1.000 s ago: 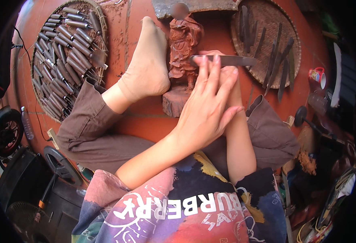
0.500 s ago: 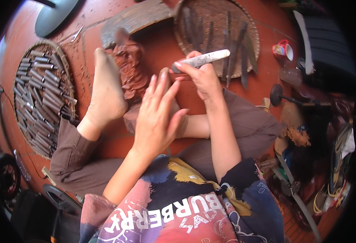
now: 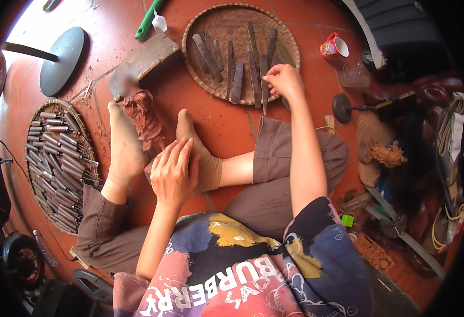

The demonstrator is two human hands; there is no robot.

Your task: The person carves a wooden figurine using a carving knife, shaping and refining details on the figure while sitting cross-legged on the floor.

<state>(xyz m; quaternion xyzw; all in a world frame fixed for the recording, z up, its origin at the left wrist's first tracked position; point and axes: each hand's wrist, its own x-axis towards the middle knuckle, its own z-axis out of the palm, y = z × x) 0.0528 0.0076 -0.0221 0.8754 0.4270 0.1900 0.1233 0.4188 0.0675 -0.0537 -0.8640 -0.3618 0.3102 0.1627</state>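
Note:
My right hand (image 3: 286,83) is over the near right part of a round woven tray (image 3: 203,79), thumb and fingertips drawn together beside a long, narrow, dark blade (image 3: 264,84). Whether they grip it is hidden. Several flat metal blades and bars lie in the tray, among them a wider blue-grey one (image 3: 237,83). My left hand (image 3: 172,173) is open, palm down, fingers extended beside my right foot (image 3: 188,129), over the near end of a reddish-brown carved wooden figure (image 3: 146,119). The figure lies between my feet, its far end at a thick wooden block (image 3: 147,58).
An oval basket (image 3: 81,124) of many wooden-handled tools stands at left. A black round base (image 3: 63,61) is at far left. To the right are a red mug (image 3: 335,47), a clear cup (image 3: 354,76) and a small stand (image 3: 343,108). A green handle (image 3: 146,24) lies at the back.
My right hand has moved away to the tray, and the whitish flat bar it held is no longer in it. My left hand has lowered toward the carving's near end. The view has shifted.

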